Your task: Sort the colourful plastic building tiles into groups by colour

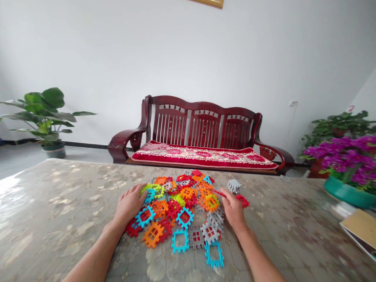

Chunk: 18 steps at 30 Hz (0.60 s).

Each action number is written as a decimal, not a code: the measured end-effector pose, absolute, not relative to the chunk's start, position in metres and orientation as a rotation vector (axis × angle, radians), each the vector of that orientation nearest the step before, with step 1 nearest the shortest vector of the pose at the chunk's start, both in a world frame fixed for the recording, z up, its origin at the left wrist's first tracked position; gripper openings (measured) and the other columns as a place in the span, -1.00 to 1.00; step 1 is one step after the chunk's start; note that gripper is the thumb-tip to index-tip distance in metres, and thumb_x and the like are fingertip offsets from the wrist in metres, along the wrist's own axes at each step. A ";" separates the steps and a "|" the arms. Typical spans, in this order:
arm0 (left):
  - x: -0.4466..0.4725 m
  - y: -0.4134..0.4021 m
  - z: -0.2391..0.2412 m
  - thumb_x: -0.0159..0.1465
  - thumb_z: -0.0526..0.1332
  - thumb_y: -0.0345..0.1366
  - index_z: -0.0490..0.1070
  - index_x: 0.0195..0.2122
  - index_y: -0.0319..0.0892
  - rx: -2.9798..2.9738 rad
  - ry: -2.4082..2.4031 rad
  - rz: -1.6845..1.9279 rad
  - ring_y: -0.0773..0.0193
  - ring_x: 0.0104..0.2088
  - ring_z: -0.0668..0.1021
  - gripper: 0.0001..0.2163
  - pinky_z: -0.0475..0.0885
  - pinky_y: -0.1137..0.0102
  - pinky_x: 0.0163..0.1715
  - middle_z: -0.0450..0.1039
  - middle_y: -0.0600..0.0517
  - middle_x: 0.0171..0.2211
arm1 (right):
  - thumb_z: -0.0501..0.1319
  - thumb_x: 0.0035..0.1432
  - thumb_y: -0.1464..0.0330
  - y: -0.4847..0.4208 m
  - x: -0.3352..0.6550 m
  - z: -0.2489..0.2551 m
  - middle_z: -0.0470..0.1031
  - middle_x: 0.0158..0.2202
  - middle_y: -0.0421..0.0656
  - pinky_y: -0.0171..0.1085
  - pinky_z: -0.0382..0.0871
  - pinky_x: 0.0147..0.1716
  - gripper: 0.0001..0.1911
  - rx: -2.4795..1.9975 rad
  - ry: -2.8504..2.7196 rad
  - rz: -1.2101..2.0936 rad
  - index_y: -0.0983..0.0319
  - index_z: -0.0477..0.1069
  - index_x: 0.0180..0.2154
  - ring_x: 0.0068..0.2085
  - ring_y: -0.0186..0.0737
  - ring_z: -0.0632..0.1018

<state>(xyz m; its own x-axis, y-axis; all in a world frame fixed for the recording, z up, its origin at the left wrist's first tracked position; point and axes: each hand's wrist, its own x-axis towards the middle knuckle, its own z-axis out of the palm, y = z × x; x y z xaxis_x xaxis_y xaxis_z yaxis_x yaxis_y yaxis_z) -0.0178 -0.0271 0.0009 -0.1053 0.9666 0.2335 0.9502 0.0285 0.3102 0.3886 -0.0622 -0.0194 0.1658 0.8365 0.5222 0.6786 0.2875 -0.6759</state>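
Room scene: bench at the back, greenery on both flanks.
And there it was, a dark wooden bench (202, 125) far across against the white wall (176, 51), red floral cushion (202, 154) laid along its seat! Far left stood a broad-leaved plant (44, 113) in a grey pot (53, 149); on the right, purple flowers (349, 156) spilled over a teal bowl (346, 192) on the marbled table (58, 203), books (360, 227) lay near the right edge, and a gilt frame (210, 3) just peeked in up top.

Tiles (182, 207) lie on table (58, 203) between left hand (129, 205) and right hand (233, 211).
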 end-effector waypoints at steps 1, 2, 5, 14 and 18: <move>-0.018 -0.027 0.001 0.36 -0.12 -0.11 0.34 0.17 -0.04 2.073 2.218 0.609 0.09 0.15 0.44 -0.55 0.24 0.17 0.16 0.40 -0.04 0.19 | 0.02 0.17 0.33 -0.063 0.387 -0.019 0.54 0.04 -0.06 -0.07 0.33 0.16 -0.59 -1.414 -1.614 0.203 0.20 0.56 -0.08 0.09 -0.12 0.51; -0.018 -0.027 0.001 0.36 -0.13 -0.11 0.34 0.18 -0.05 2.071 2.212 0.606 0.08 0.16 0.44 -0.54 0.23 0.16 0.16 0.39 -0.05 0.19 | 0.01 0.15 0.37 -0.064 0.386 -0.017 0.53 0.06 -0.08 -0.07 0.31 0.18 -0.59 -1.399 -1.654 0.209 0.18 0.57 -0.10 0.11 -0.14 0.50; -0.018 -0.027 0.002 0.36 -0.13 -0.11 0.32 0.19 -0.08 2.068 2.203 0.596 0.06 0.17 0.42 -0.53 0.22 0.13 0.17 0.37 -0.07 0.21 | 0.00 0.17 0.41 -0.069 0.384 -0.012 0.52 0.07 -0.09 -0.04 0.28 0.20 -0.59 -1.371 -1.703 0.208 0.17 0.55 -0.08 0.12 -0.14 0.48; -0.018 -0.027 0.001 0.35 -0.10 -0.11 0.35 0.18 -0.05 2.066 2.199 0.629 0.08 0.14 0.44 -0.55 0.23 0.15 0.16 0.40 -0.07 0.18 | 0.19 0.20 0.18 -0.084 0.370 0.005 0.36 0.22 -0.01 0.01 0.20 0.23 -0.48 -1.274 -2.073 0.202 0.16 0.35 0.18 0.23 -0.02 0.35; -0.019 -0.027 0.002 0.35 -0.11 -0.11 0.35 0.18 -0.06 2.071 2.204 0.620 0.07 0.15 0.44 -0.54 0.24 0.15 0.16 0.40 -0.07 0.18 | 0.22 0.15 0.24 -0.079 0.367 -0.002 0.38 0.20 -0.03 0.02 0.21 0.23 -0.48 -1.363 -2.061 0.157 0.16 0.37 0.16 0.22 -0.02 0.36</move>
